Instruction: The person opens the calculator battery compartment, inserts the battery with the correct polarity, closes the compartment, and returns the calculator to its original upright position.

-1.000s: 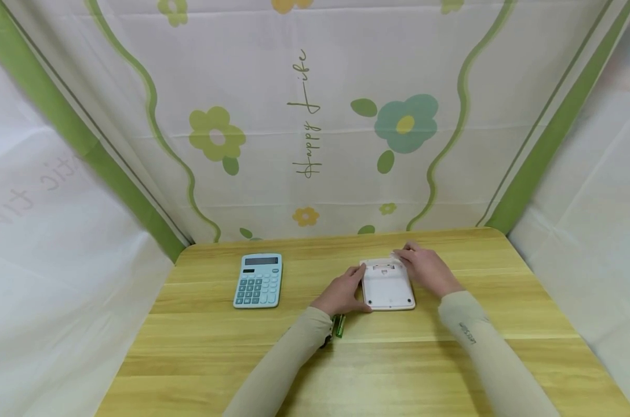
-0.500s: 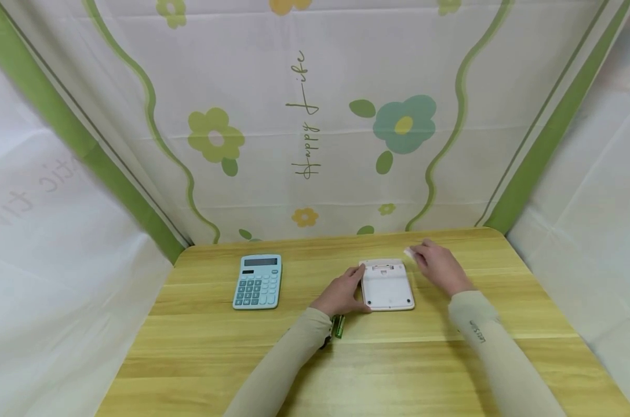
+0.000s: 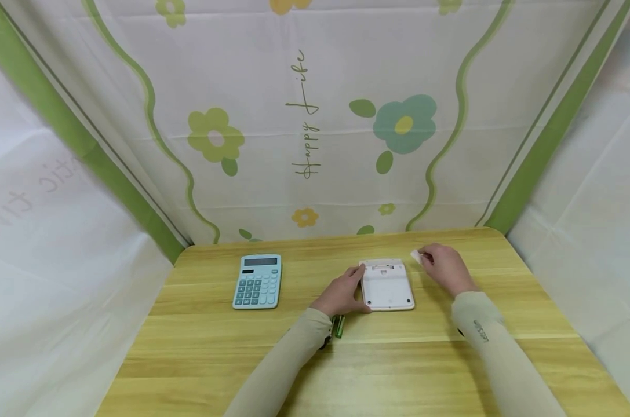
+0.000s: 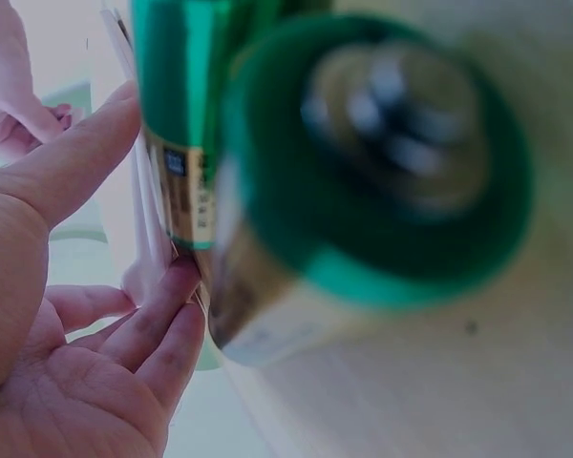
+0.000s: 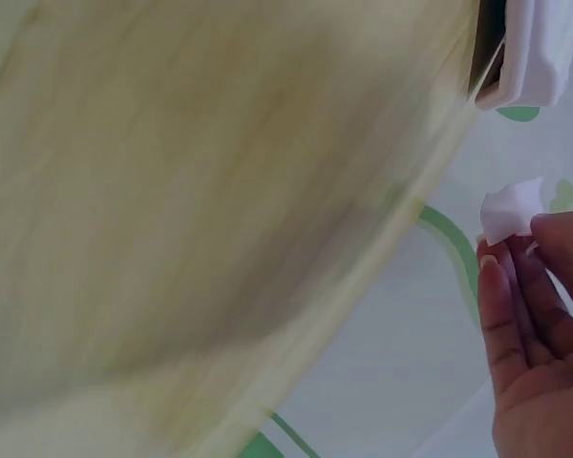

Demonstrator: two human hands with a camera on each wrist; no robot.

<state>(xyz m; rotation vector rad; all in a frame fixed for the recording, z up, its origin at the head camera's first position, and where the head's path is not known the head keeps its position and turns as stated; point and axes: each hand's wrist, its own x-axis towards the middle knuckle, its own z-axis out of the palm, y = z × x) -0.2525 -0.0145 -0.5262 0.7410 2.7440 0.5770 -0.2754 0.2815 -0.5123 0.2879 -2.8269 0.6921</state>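
A white calculator (image 3: 388,289) lies face down on the table, its small battery slot (image 3: 383,267) uncovered near the far edge. My left hand (image 3: 341,291) grips its left side, with the thumb at the near corner and the fingers higher up. Just right of the calculator, my right hand (image 3: 445,268) pinches a small white battery cover (image 5: 514,211) between thumb and fingertips, apart from the calculator. Green batteries (image 3: 339,326) lie beside my left wrist, partly hidden by it; in the left wrist view two batteries (image 4: 177,114) loom close to the camera.
A light blue calculator (image 3: 258,281) rests face up on the left part of the wooden table (image 3: 200,347). Behind the table's far edge hangs a white flowered curtain (image 3: 315,145), with more white cloth at both sides.
My right hand has drawn the battery cover off the calculator's far right corner and away to the right. My left hand has stayed on the calculator.
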